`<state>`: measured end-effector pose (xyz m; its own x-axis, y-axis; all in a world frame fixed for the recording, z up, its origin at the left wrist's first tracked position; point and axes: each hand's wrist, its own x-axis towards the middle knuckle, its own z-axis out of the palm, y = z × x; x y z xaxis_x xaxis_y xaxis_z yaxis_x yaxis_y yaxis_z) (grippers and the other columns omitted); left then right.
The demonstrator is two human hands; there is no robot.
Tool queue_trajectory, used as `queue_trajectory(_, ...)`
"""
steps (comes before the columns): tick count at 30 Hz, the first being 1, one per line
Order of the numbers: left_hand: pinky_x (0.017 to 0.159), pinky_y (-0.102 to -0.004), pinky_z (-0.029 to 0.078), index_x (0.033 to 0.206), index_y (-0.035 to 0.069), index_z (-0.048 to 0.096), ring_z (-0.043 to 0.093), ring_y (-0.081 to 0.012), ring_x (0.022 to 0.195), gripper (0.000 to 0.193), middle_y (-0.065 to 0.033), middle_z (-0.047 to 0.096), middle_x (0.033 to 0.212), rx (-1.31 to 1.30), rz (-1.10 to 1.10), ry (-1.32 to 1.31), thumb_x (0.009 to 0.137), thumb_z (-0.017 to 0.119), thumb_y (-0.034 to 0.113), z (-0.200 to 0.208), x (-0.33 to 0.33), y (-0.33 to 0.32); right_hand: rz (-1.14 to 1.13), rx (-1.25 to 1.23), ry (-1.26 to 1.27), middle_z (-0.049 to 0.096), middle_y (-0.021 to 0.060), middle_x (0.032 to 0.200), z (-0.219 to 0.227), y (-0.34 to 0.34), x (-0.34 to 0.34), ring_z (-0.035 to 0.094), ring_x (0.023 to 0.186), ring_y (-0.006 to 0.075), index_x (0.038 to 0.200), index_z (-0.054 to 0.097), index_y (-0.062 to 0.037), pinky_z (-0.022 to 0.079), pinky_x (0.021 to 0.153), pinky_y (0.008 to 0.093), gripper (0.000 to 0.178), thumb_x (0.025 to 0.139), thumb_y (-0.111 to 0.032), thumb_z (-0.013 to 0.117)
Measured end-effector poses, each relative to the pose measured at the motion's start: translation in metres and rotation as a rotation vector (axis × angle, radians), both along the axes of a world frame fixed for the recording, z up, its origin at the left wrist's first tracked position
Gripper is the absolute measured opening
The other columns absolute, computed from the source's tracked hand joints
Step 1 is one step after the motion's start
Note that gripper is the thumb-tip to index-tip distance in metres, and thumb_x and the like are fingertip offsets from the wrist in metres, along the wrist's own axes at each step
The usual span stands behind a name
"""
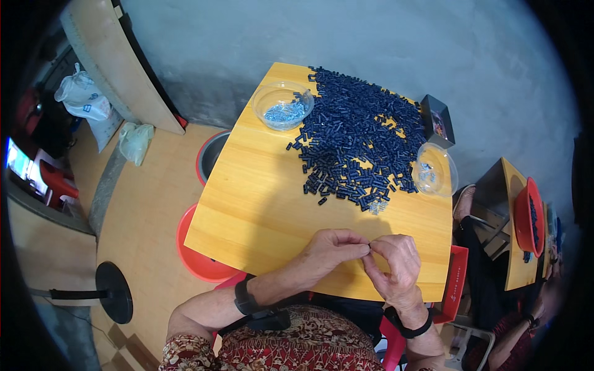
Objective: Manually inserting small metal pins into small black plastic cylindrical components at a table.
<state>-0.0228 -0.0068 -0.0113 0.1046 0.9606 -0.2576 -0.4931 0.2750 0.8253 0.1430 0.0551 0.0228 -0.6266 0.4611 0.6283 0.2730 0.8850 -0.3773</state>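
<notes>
Above the near part of the yellow table, my left hand [339, 247] and my right hand [396, 264] meet with their fingertips pinched together. Between them shows a bit of a small dark piece [370, 245], mostly covered by the fingers; its exact kind cannot be made out. Beyond my hands spreads a big heap of short black plastic pieces [359, 130]. A few small silvery pieces [375, 206] lie at the heap's near edge. A clear bowl [283, 115] of small shiny metal parts stands left of the heap, and a clear round tub [435, 170] with a few such parts is on its right.
The table [247, 191] stands against a grey wall. A black box [437, 122] sits at its far right corner. Red basins [201, 247] are beside its left edge, a red crate [456, 278] by its right. Another person's arm [513, 340] shows at the lower right.
</notes>
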Motion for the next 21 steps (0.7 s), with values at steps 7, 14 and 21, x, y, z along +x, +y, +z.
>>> queue_trajectory(7,0.085,-0.0246,0.045,0.104,0.0,0.067,0.059,-0.0095,0.093,0.024,-0.0044,0.067,0.098,-0.004,0.022,-0.011,0.087,0.069,0.016,0.003,-0.004,-0.001,0.01,0.041,-0.01,0.062,0.0105,0.085,0.005,-0.002,-0.006,0.06,0.074,0.0265,0.09,0.062,-0.0007,0.047,0.066,0.0362,0.032,0.062,0.005,0.076)
queue_trajectory(14,0.087,-0.0252,0.046,0.105,0.0,0.067,0.059,-0.0097,0.094,0.023,-0.0043,0.067,0.099,0.018,0.004,0.021,0.088,0.068,0.015,0.001,-0.012,-0.004,0.048,0.079,-0.061,0.062,0.011,0.084,0.008,0.0,-0.01,0.061,0.073,0.0261,0.089,0.062,-0.0002,0.048,0.064,0.0358,0.032,0.061,0.006,0.075)
queue_trajectory(21,0.087,-0.0256,0.046,0.106,0.001,0.067,0.059,-0.0099,0.095,0.022,-0.0043,0.067,0.1,0.034,-0.006,0.084,0.089,0.066,0.014,0.004,-0.025,-0.007,0.121,0.051,-0.12,0.062,0.01,0.081,0.027,0.004,-0.025,0.06,0.071,0.0266,0.086,0.062,-0.0015,0.049,0.064,0.0346,0.03,0.061,0.007,0.075)
